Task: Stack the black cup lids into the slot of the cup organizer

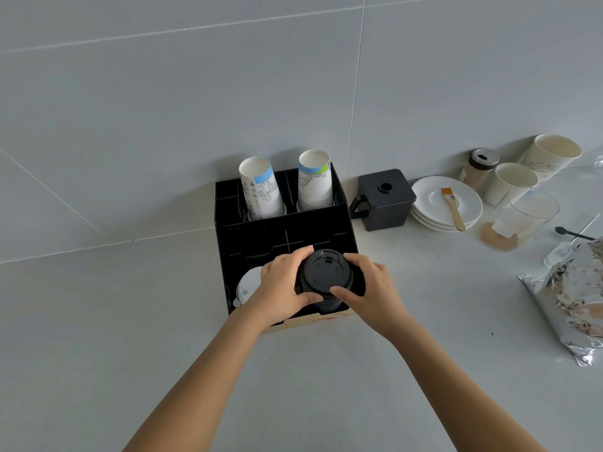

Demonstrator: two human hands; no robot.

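Both hands are closing around a stack of black lids [326, 279] that is sitting in the near right slot of the black organizer [280, 236]. The left hand [283, 283] is curling around the left side of the stack, its fingers arching over the far rim and its thumb pressing the near side. The right hand [368, 288] is doing the same on the right side, with its fingers touching the far rim and its thumb lying across the near edge of the top lid. The top lid is sticking up above the organizer's walls.

In the near left slot, white lids [247, 287] are lying partly hidden behind the left hand. Two printed paper cups [261, 190] are standing upside down in the far slots. The organizer is resting on a grey counter [98, 321] against the wall.

To the right, a black box with a handle [385, 199] is sitting beside a pile of white plates [434, 210], and a small brush [452, 207] is lying on the top plate. Near the right edge a crumpled foil bag [574, 298] is lying on the counter.
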